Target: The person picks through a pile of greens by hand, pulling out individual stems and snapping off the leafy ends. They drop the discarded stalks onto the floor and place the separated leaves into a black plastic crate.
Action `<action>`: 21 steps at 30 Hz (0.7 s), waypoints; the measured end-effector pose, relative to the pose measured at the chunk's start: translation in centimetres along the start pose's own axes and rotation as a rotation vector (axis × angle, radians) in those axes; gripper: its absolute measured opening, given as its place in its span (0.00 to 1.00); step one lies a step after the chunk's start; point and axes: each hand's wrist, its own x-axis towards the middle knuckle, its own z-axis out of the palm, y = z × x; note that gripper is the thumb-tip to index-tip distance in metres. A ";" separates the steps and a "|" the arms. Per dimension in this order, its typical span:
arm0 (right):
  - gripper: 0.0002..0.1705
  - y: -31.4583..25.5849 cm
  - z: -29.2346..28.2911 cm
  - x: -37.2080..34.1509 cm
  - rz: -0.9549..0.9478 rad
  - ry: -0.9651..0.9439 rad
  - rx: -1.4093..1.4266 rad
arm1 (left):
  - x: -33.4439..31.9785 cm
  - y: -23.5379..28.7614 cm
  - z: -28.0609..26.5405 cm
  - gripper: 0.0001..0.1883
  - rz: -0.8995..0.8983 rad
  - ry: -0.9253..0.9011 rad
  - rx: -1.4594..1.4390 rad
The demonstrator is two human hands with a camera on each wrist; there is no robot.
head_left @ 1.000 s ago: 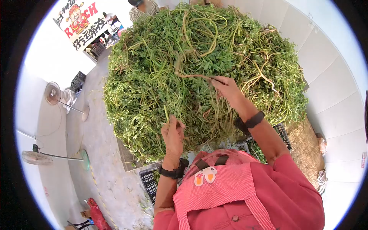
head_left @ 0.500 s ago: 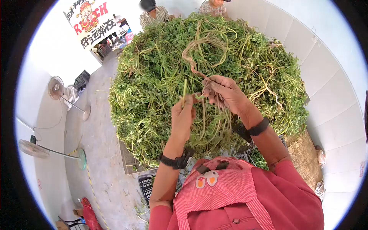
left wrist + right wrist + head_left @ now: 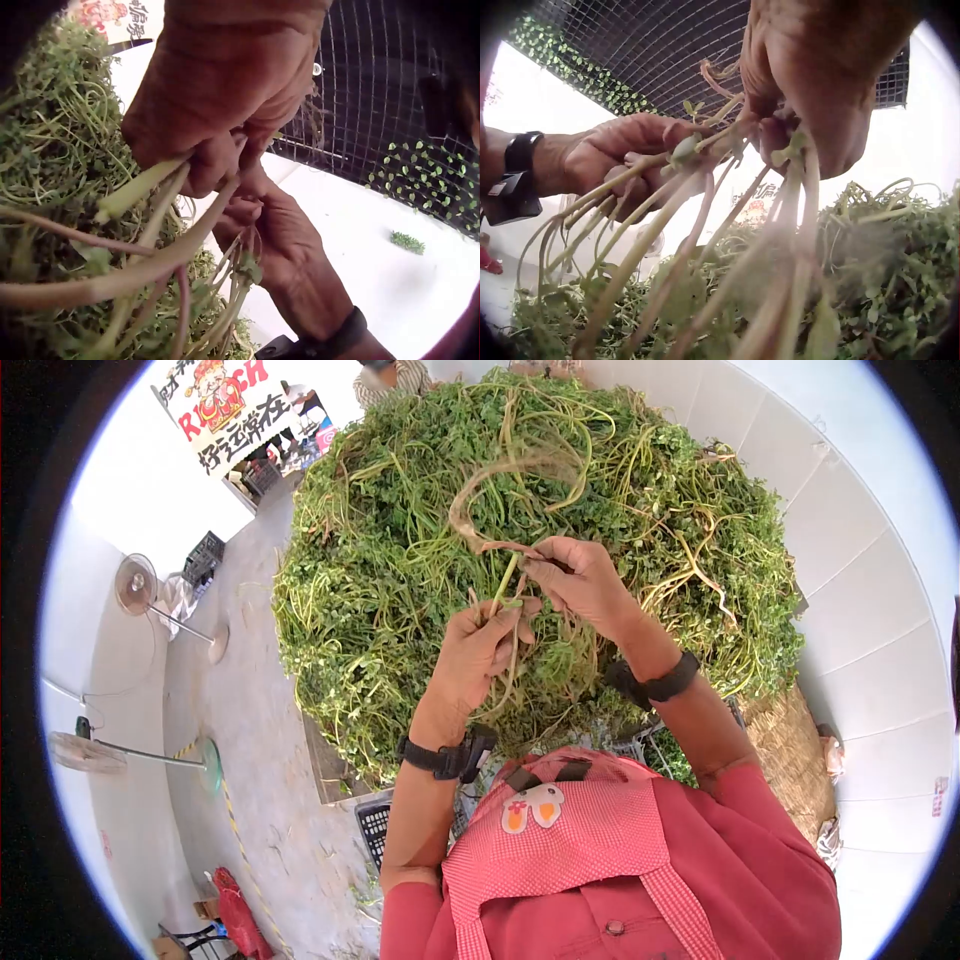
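Over a large heap of leafy green stems [image 3: 380, 590], both hands are close together in the head view. The left hand [image 3: 475, 660] pinches a cut green stem [image 3: 506, 582] and some thin stems. Just to its right and higher, the right hand [image 3: 588, 588] grips a long brownish stem [image 3: 462, 510] that curves up and away. In the left wrist view the left hand [image 3: 225, 75] has its fingers curled round several stems, beside the right hand [image 3: 281, 247]. In the right wrist view stems hang from the right hand [image 3: 817, 82] and the left hand [image 3: 622, 161].
A black crate [image 3: 374, 830] stands at the heap's near left, and a woven mat [image 3: 790, 745] lies to the right. Two fans [image 3: 136, 586] stand on the left floor. A person in a striped top [image 3: 395, 382] is behind the heap; a red bundle [image 3: 238, 920] lies lower left.
The left hand has moved up and right towards the right hand with its green stem. The right hand still grips the brownish stem, which has swung about.
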 end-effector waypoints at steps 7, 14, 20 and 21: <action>0.12 -1.1 3.7 -2.6 -0.373 -0.064 -0.367 | 4.2 -5.5 -4.1 0.11 0.321 0.263 0.213; 0.14 0.6 0.1 1.7 0.076 0.049 -0.073 | 0.1 -2.0 -2.5 0.14 0.186 0.404 0.094; 0.16 0.1 0.7 1.0 0.205 -0.052 0.052 | -0.4 -2.5 -1.0 0.12 0.134 0.283 0.068; 0.16 0.2 0.8 1.0 0.211 -0.036 0.070 | -0.2 -2.7 -0.9 0.12 0.163 0.257 0.168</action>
